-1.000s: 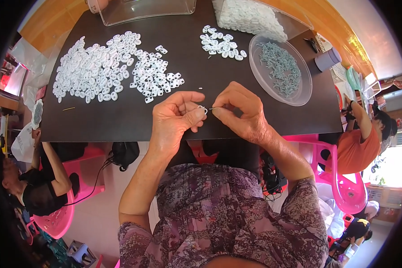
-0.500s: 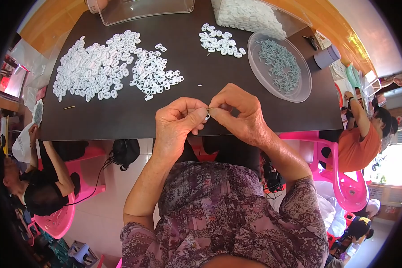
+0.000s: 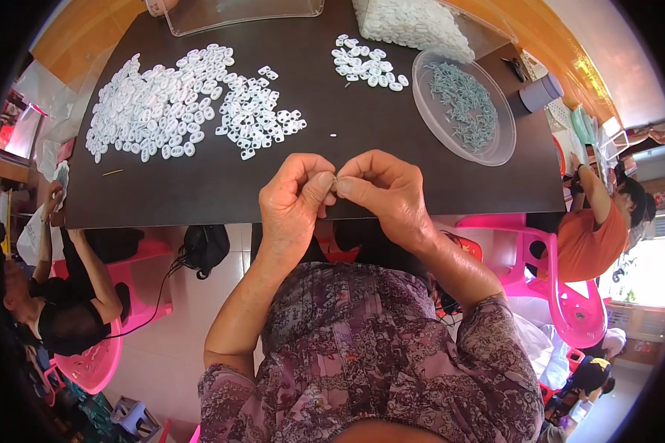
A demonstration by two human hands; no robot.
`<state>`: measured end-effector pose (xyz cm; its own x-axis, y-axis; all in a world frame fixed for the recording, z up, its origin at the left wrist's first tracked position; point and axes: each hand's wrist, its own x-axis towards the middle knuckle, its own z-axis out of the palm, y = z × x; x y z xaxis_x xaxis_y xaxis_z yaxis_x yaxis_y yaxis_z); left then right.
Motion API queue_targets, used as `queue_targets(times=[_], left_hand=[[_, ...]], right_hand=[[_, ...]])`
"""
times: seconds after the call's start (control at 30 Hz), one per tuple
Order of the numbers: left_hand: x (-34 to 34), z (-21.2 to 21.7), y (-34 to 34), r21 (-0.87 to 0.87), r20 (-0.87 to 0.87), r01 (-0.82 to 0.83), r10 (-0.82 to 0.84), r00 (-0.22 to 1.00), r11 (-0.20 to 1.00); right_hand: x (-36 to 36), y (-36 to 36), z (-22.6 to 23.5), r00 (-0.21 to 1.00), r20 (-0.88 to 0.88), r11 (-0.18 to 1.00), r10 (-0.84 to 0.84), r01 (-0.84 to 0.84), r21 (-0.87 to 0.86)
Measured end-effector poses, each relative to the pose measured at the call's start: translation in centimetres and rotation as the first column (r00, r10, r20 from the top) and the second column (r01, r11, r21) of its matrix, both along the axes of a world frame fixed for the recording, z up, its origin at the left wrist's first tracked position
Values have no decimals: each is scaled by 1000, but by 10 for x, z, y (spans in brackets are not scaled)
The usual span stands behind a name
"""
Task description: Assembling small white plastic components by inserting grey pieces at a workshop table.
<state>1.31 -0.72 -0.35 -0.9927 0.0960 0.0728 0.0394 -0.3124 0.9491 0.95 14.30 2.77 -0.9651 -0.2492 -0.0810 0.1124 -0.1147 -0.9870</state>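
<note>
Close together over the near edge of the dark table, both hands meet in a pinch. My left hand is closed, thumb against fingers, on a small white plastic piece that the fingertips now mostly cover. Thumb and forefinger of my right hand press against the same spot; whatever tiny part they grip cannot be made out. Ahead to the left lie a wide pile of white oval plastic pieces with holes and a smaller heap of squarish white pieces. More white ovals are scattered at the back.
A round clear tray of grey-green screws stands at the right, near a grey-purple cup and dark pliers. Behind is a clear bin of white pieces. Other people sit left and right on pink chairs.
My right hand has shifted slightly left and down, fingertips closer to the left hand's. The white piece, visible before between the fingers, is now mostly covered. The view has moved slightly.
</note>
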Motion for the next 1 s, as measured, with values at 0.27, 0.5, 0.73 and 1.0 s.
queue_targets(times=[0.27,0.5,0.73,1.0], left_hand=[[3,-2,-3,47,-7,-22,23,1000,999],[3,-4,-3,131,62,-7,-1,998,991],[7,0,-2,48,71,-26,22,997,999],[9,0,0,-71,13,-70,71,997,995]], right_hand=[[2,-2,-6,998,-44,999,-44,45,31],[2,1,-12,994,-75,996,-77,80,38],[4,0,-15,995,-75,996,-67,72,57],[3,-2,-16,994,-82,990,-75,84,113]])
